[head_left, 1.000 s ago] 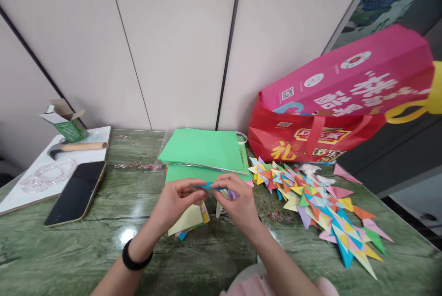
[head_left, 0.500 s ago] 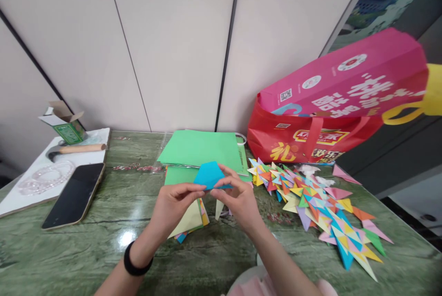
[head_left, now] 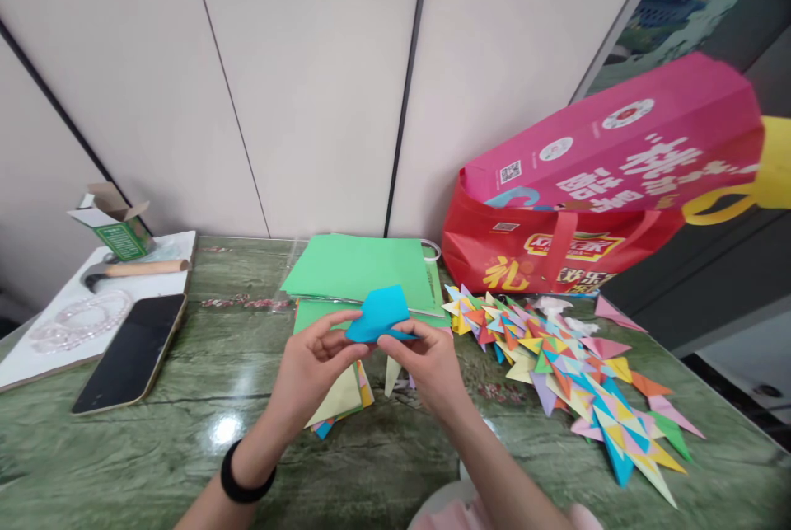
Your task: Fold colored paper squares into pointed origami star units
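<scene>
A folded sheet of blue paper (head_left: pixel 381 311) is held up between my two hands, above the green marbled table. My right hand (head_left: pixel 426 355) pinches its lower right edge, thumb in front. At the lower left edge, my left hand (head_left: pixel 315 355) has its thumb and fingertips closed on the paper. Under and behind the hands lie green paper sheets (head_left: pixel 362 266), partly in a clear sleeve. A small stack of coloured paper (head_left: pixel 339 400), pale yellow on top, shows below my left hand. Folded paper points in many colours (head_left: pixel 559 357) are joined in a long cluster to the right.
On the left, a white board (head_left: pixel 25 361) carries a hammer (head_left: pixel 142 267), clear beads (head_left: pixel 80 322) and a green box (head_left: pixel 120 237). A black phone (head_left: pixel 133 355) overlaps its edge. A red bag (head_left: pixel 494 241) and a pink bag (head_left: pixel 618 134) stand at the back right against the wall.
The blue paper has tilted, its upper part shifting right and up. My left fingers have lifted and curled more around its left edge. My right hand stays nearly in place.
</scene>
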`<action>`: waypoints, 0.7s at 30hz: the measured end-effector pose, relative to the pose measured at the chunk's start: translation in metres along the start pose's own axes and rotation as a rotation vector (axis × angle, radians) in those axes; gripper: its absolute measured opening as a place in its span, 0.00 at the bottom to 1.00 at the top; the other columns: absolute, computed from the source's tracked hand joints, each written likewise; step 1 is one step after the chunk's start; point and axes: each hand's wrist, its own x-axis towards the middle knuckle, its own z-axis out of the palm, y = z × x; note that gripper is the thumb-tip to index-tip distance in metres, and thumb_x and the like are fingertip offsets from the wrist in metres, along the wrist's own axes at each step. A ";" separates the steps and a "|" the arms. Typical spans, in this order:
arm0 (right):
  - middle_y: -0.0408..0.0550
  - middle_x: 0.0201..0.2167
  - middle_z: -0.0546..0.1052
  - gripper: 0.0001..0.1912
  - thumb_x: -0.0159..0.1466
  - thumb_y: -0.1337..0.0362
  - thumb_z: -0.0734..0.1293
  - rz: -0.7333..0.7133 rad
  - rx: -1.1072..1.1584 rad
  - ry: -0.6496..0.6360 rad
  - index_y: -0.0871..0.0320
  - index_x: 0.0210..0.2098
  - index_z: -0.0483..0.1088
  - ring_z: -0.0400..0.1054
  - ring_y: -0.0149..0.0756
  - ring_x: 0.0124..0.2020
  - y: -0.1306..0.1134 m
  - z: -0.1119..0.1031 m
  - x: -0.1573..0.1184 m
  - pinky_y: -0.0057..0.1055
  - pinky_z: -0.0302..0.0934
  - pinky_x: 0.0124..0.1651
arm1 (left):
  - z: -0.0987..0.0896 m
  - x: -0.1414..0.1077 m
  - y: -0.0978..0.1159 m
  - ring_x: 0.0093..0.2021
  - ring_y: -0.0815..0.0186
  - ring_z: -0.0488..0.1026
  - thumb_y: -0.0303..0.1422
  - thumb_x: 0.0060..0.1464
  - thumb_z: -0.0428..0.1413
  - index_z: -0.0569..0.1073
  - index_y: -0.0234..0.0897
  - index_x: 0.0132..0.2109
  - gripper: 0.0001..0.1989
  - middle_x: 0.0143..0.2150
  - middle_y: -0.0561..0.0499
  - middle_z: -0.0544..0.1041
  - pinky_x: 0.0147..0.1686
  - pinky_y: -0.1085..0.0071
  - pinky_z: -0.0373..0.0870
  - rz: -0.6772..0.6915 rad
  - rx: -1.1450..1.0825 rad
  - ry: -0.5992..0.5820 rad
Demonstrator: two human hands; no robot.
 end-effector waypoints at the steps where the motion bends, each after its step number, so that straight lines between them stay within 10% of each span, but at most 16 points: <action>1: 0.42 0.22 0.72 0.10 0.47 0.60 0.72 0.000 0.001 -0.002 0.60 0.23 0.70 0.64 0.30 0.24 -0.001 0.000 0.000 0.27 0.60 0.29 | 0.000 0.000 0.000 0.36 0.59 0.78 0.30 0.40 0.63 0.70 0.35 0.47 0.23 0.32 0.49 0.81 0.40 0.65 0.74 -0.018 -0.027 -0.011; 21: 0.40 0.18 0.68 0.10 0.49 0.62 0.69 -0.053 -0.164 0.031 0.60 0.19 0.66 0.60 0.28 0.21 -0.005 0.001 -0.003 0.25 0.56 0.25 | 0.008 -0.002 -0.005 0.32 0.59 0.78 0.30 0.41 0.63 0.77 0.30 0.31 0.08 0.29 0.44 0.81 0.39 0.63 0.75 -0.156 -0.318 -0.004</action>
